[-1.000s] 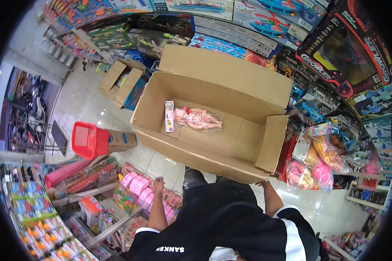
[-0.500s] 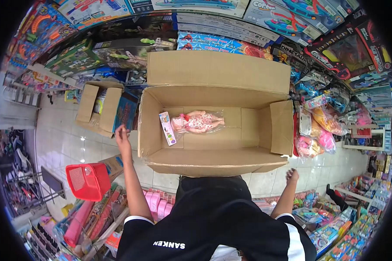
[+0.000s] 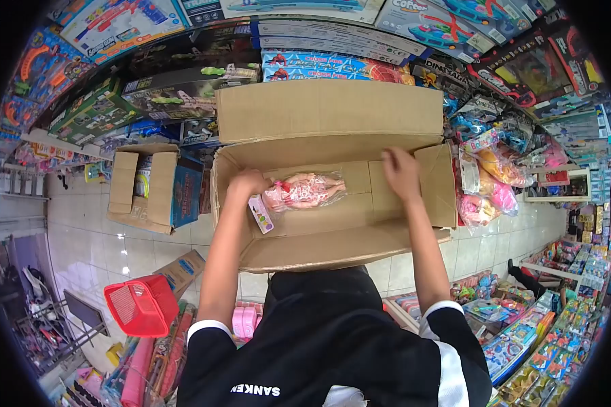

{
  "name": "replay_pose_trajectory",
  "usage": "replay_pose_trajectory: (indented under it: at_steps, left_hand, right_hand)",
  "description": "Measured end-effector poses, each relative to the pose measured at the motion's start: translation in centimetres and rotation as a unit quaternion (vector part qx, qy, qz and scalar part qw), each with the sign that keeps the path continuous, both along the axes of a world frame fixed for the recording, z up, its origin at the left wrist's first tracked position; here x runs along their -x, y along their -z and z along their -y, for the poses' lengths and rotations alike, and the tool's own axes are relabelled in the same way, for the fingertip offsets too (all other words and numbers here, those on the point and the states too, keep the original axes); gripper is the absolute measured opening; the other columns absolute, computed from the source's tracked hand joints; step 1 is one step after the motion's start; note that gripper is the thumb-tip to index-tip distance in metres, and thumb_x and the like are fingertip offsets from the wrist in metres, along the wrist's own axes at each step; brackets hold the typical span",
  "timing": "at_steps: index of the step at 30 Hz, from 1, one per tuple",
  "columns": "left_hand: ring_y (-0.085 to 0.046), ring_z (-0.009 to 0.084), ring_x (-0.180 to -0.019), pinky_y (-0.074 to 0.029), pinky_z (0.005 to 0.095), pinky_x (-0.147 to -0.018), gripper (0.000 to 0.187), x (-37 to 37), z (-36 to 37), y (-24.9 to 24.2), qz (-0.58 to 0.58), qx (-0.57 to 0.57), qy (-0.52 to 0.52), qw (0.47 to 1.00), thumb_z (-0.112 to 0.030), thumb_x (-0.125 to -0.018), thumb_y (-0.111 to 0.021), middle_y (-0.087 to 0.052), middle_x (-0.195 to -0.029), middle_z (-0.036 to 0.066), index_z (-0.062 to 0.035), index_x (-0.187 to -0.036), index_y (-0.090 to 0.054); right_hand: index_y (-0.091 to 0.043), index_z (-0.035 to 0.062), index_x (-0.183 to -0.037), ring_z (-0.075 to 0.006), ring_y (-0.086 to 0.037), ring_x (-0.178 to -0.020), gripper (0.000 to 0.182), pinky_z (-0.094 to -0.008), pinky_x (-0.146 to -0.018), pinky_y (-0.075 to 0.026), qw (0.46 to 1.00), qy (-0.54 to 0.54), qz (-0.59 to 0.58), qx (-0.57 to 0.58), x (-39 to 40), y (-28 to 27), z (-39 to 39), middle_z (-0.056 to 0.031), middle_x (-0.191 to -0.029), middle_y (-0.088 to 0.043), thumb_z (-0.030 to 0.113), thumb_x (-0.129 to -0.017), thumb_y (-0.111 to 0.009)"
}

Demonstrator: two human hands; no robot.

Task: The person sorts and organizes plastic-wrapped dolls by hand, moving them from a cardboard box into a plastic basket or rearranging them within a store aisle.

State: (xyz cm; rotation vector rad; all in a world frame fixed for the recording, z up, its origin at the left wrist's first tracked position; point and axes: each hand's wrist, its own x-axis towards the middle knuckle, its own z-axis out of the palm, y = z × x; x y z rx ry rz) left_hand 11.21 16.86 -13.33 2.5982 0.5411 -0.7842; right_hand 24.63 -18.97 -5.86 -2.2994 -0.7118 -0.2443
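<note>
A doll in pink [image 3: 302, 190] lies in a clear plastic bag inside an open cardboard box [image 3: 332, 259]. A printed header card [image 3: 261, 216] is at the bag's left end. My left hand [image 3: 250, 183] is in the box at that end, its curled fingers closed at the bag beside the card's upper part, partly covering it. Over the right part of the box, near its right flap [image 3: 436, 186], is my right hand [image 3: 402, 173], holding nothing, its fingers loosely bent and apart.
Left of the box stands a smaller open carton [image 3: 142, 190] on the tiled floor. A red plastic basket [image 3: 139, 305] is at the lower left. Bagged dolls [image 3: 495, 180] are stacked close to the right. Boxed toys [image 3: 332, 68] line the shelf behind.
Both hands have moved from outside the box to inside it, the left to the doll's header card end, the right over the right part. The view has shifted slightly.
</note>
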Motion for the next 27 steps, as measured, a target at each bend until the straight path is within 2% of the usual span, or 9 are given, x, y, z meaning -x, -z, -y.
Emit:
replay_pose_trajectory:
  at_steps: [3, 5, 6, 8, 11, 12, 18, 24, 27]
  left_hand:
    - [-0.056, 0.0315, -0.124, -0.044, 0.0394, -0.104, 0.054, -1.1, -0.2, 3.4, -0.19, 0.058, 0.034, 0.979, -0.048, -0.095, -0.051, -0.06, -0.131, 0.021, -0.0072, -0.127, -0.064]
    - [-0.051, 0.0384, -0.129, -0.046, 0.0539, -0.1, 0.065, -0.3, -0.9, 7.3, -0.299, 0.168, -0.074, 0.936, -0.055, -0.094, -0.05, -0.058, -0.134, 0.02, -0.0049, -0.136, -0.055]
    - [-0.051, 0.0384, -0.129, -0.046, 0.0539, -0.1, 0.065, 0.5, -1.1, 10.5, -0.302, 0.168, -0.075, 0.935, -0.055, -0.094, -0.05, -0.058, -0.134, 0.02, -0.0049, -0.136, -0.055]
    - [-0.054, 0.0387, -0.125, -0.053, 0.0541, -0.09, 0.067, 2.6, -1.3, 16.0, -0.321, 0.278, -0.246, 0.871, -0.054, -0.095, -0.05, -0.054, -0.14, 0.017, -0.0088, -0.145, -0.044]
    - [-0.058, 0.034, -0.118, -0.057, 0.0456, -0.084, 0.066, 2.8, 0.9, 12.5, -0.269, 0.288, -0.309, 0.865, -0.054, -0.096, -0.047, -0.049, -0.142, 0.014, -0.0147, -0.148, -0.037]
    - [-0.062, 0.0315, -0.106, -0.057, 0.0453, -0.083, 0.067, 3.8, -0.1, 19.3, -0.286, 0.334, -0.289, 0.85, -0.059, -0.095, -0.046, -0.048, -0.141, 0.012, -0.0222, -0.15, -0.033]
    - [-0.066, 0.0322, -0.103, -0.06, 0.0473, -0.077, 0.066, 2.5, 2.3, 17.8, -0.199, 0.313, -0.256, 0.893, -0.054, -0.098, -0.043, -0.045, -0.147, 0.006, -0.0285, -0.155, -0.023]
    - [-0.072, 0.0275, -0.07, -0.06, 0.0415, -0.066, 0.074, -1.3, 4.6, 7.2, -0.31, 0.246, -0.144, 0.907, -0.064, -0.095, -0.037, -0.068, -0.108, 0.023, -0.0256, -0.155, -0.018]
    - [-0.07, 0.032, -0.093, -0.056, 0.0481, -0.082, 0.092, -2.8, 8.3, 1.0, -0.3, 0.241, -0.057, 0.921, -0.077, -0.092, -0.028, -0.066, -0.111, 0.03, -0.0081, -0.152, -0.024]
  right_hand:
    - [-0.062, 0.0002, -0.118, -0.0358, -0.069, -0.088, 0.038, -0.0394, -0.077, -0.055, 0.935, -0.122, -0.239, 0.23, -2.0, 8.8, -2.9, -0.0214, -0.099, -0.07, 0.026, -0.089, -0.059]
    - [-0.055, 0.0003, -0.129, -0.0359, -0.07, -0.093, 0.053, -0.0403, -0.08, -0.056, 0.887, -0.148, -0.254, 0.356, -2.2, 16.7, -2.9, -0.0228, -0.113, -0.068, 0.035, -0.089, -0.06]
    - [-0.055, 0.0003, -0.129, -0.0359, -0.07, -0.093, 0.053, -0.0403, -0.08, -0.056, 0.886, -0.15, -0.256, 0.356, -1.8, 16.5, -3.7, -0.0228, -0.113, -0.068, 0.035, -0.089, -0.06]
    - [-0.047, -0.0011, -0.136, -0.035, -0.071, -0.09, 0.069, -0.0434, -0.076, -0.058, 0.748, -0.026, -0.566, 0.346, -0.9, 15.2, -5.9, -0.0211, -0.119, -0.065, 0.049, -0.09, -0.06]
    - [-0.046, -0.0024, -0.136, -0.0313, -0.072, -0.088, 0.076, -0.0444, -0.07, -0.058, 0.731, 0.018, -0.637, 0.245, -0.2, 22.1, -5.6, -0.0195, -0.118, -0.066, 0.057, -0.09, -0.059]
    - [-0.048, -0.0028, -0.131, -0.0266, -0.071, -0.074, 0.076, -0.0384, -0.062, -0.057, 0.754, 0.06, -0.613, 0.228, 0.8, 21.5, -6.1, -0.0174, -0.105, -0.067, 0.057, -0.087, -0.065]
    - [-0.063, 0.0018, -0.095, -0.0135, -0.046, -0.046, 0.049, -0.0302, -0.041, -0.038, 0.717, 0.008, -0.687, 0.12, 0.0, 19.6, -5.1, -0.0037, -0.063, -0.05, 0.046, -0.08, -0.077]
    - [-0.065, 0.0043, -0.075, -0.0133, -0.05, -0.05, 0.028, -0.03, -0.045, -0.037, 0.822, -0.02, -0.558, 0.113, -1.8, 8.6, -4.0, -0.0038, -0.063, -0.056, 0.03, -0.073, -0.076]
    - [-0.064, -0.0001, -0.08, -0.0117, -0.058, -0.067, 0.028, -0.0265, -0.058, -0.043, 0.872, -0.002, -0.488, 0.038, -2.4, 5.7, -0.9, -0.0033, -0.07, -0.06, 0.025, -0.072, -0.073]
